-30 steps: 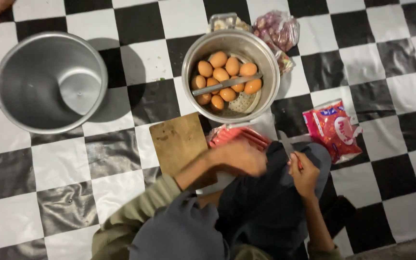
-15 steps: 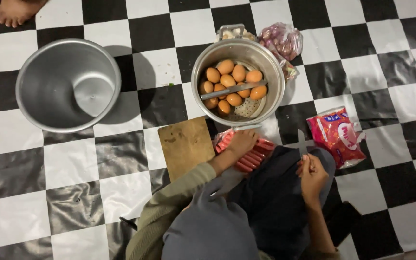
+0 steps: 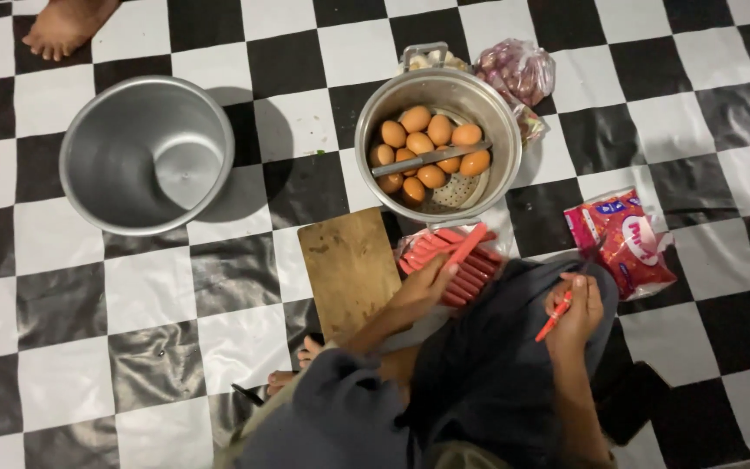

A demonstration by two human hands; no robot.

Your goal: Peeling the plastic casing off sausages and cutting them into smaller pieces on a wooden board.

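Sausage (image 3: 466, 247) now lifted out of the open pack (image 3: 444, 260), pinched in left hand (image 3: 418, 291), where a second ago fingers only rested there. Right hand (image 3: 576, 308) closed round small red knife (image 3: 555, 318). Cutting board (image 3: 349, 269) waiting just beside.

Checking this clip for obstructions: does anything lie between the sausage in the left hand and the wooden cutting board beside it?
Nothing visible does. The left hand holds one sausage over the sausage pile, and the cutting board lies bare directly alongside.
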